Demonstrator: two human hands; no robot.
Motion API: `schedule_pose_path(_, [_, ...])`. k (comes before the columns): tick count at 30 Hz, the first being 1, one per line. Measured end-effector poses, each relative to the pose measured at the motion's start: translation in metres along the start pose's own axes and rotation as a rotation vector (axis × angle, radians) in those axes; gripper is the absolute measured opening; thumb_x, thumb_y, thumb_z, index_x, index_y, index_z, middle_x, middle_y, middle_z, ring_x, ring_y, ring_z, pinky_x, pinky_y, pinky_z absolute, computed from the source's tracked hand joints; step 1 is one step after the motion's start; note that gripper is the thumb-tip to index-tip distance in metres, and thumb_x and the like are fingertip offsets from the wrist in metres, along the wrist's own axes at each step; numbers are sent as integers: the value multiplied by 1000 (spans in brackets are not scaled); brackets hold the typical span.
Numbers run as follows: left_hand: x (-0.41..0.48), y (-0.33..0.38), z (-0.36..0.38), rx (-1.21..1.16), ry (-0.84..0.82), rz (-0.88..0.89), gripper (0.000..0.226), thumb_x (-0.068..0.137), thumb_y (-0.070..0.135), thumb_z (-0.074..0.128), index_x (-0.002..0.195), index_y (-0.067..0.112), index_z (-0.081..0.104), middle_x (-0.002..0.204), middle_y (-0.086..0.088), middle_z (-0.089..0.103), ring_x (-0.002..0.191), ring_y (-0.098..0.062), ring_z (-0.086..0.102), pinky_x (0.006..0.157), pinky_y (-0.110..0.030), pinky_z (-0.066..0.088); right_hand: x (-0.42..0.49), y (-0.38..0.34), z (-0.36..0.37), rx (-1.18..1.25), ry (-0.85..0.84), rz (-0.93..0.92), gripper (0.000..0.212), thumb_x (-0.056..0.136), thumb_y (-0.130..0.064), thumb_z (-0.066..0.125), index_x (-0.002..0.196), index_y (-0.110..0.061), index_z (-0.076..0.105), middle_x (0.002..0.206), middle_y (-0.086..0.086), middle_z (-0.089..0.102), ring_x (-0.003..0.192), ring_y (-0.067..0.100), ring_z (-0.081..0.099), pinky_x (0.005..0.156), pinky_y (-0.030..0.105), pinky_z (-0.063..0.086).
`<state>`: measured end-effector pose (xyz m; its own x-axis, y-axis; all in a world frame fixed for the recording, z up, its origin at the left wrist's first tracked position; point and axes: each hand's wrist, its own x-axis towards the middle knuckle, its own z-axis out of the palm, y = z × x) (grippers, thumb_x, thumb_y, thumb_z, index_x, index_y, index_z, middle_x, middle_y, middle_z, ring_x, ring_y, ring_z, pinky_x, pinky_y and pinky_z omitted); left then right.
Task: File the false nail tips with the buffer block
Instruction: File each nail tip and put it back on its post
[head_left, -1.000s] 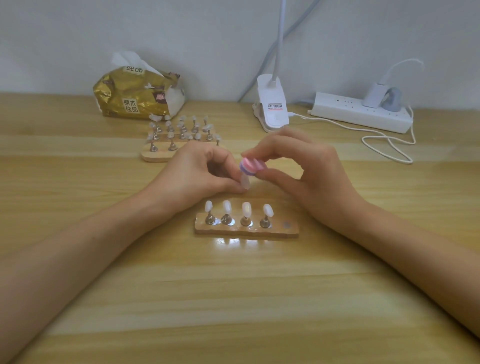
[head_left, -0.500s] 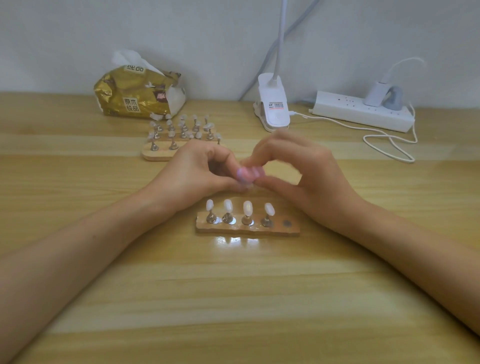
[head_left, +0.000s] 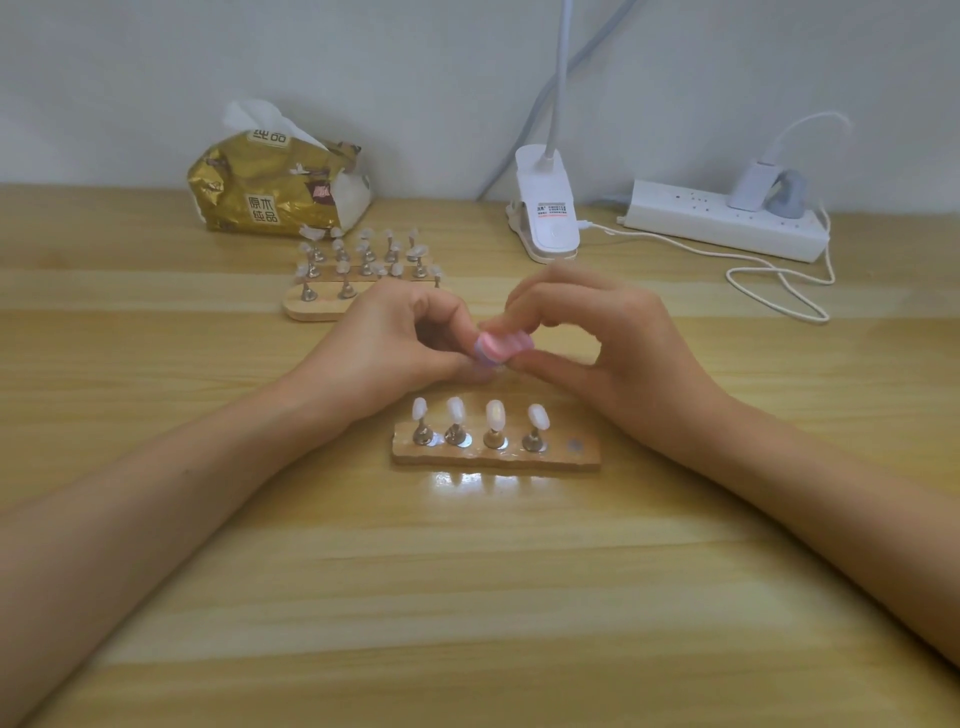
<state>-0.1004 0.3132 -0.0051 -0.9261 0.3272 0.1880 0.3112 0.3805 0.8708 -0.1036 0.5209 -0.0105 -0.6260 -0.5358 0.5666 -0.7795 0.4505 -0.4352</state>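
The buffer block, pink with a lilac end, sits above the middle of the table, between the two hands. The right hand pinches it, forefinger on top and thumb beneath, the other fingers curled above. The left hand meets it from the other side, its fingers curled tight and pinching a loose nail tip that touches the block's underside. This tip is blurred, so its exact edge against the block cannot be told.

Just in front of the hands lies a wooden stand with four nail tips upright on metal pegs and one bare disc at its right end. The left wrist is close above the stand's left end, and the right wrist passes near its right end.

Behind the left hand, partly hidden by it, is a second stand crowded with pegged tips, too small to count. Further back, near the wall, stand one gold tissue pack, one white clip lamp and one power strip with two plugs, its white cable looping on the table to the right.

Bare wood lies open in front of the near stand, between the two forearms, and to the far left.
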Motion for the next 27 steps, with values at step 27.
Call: schedule_pose_path(27, [2,-2,-2,60,-4,27,20,72,13,84,65,24,69,61,14,67,58,6,59,59,-6,42,-1,-7,0,-48,-23,-97,14,83,4,75,92,-6,73,95,3,59,87,16,59,81,25,49])
